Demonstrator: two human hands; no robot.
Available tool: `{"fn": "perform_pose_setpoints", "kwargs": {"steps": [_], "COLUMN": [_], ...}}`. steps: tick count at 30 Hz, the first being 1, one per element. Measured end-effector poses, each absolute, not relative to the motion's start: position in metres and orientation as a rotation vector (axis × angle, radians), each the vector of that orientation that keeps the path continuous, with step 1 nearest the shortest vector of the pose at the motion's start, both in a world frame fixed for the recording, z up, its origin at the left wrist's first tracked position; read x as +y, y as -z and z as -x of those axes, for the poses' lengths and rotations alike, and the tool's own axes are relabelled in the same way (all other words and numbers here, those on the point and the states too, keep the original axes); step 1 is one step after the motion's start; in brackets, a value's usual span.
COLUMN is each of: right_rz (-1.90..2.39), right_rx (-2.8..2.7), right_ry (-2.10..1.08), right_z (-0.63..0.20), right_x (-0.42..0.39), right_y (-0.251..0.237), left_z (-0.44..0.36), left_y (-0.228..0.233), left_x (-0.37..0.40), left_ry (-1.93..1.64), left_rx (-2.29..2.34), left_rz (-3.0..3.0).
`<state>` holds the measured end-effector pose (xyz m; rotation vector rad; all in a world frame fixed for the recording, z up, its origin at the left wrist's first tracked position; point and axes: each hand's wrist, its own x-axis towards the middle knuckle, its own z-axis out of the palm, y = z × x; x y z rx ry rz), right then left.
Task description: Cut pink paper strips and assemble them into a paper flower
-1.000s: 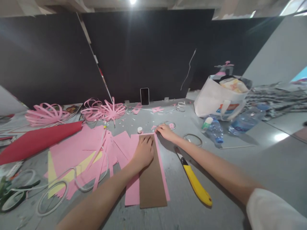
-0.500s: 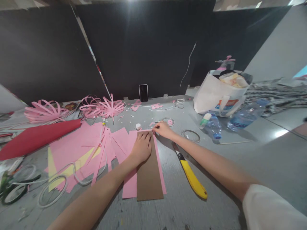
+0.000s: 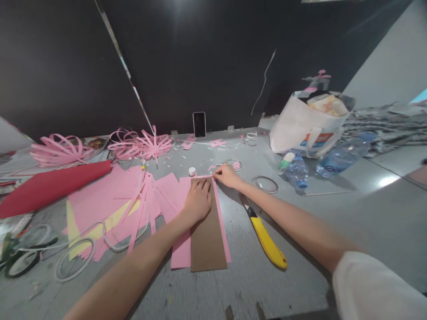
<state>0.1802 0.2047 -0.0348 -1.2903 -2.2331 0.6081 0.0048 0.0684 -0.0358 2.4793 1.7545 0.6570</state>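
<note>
My left hand lies on a brown cardboard strip, fingers stretched toward its far end and pressing on it. Under the cardboard is a sheet of pink paper, which shows along both long sides and at the far edge. At the far right corner of that sheet, my right hand is closed in a pinch on the paper's edge. A yellow-handled utility knife lies to the right of the cardboard, its blade end beneath my right forearm. A white cap sits just beyond the paper.
Pink paper sheets, a red sheet, scissors and a coiled white cord spread leftward. Pink strip bundles and a phone stand by the black panel. Bottles and a white bag are right.
The view has tilted slightly downward, shifting the scene a little. Both hands keep their places at the far end of the cardboard, the right still pinching the paper's corner.
</note>
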Motion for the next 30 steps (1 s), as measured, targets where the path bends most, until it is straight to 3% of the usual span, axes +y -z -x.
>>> {"fn": "perform_pose_setpoints", "kwargs": {"steps": [30], "right_rz": [1.313], "right_rx": [-2.192], "right_ry": [-0.616], "right_z": [-0.1793], "right_x": [0.2014], "right_y": [0.0390], "left_z": [-0.0100], "left_y": [0.0296], "left_x": [0.0670], "left_ry": [-0.682], "left_rx": [1.754], "left_rz": [-2.396]}}
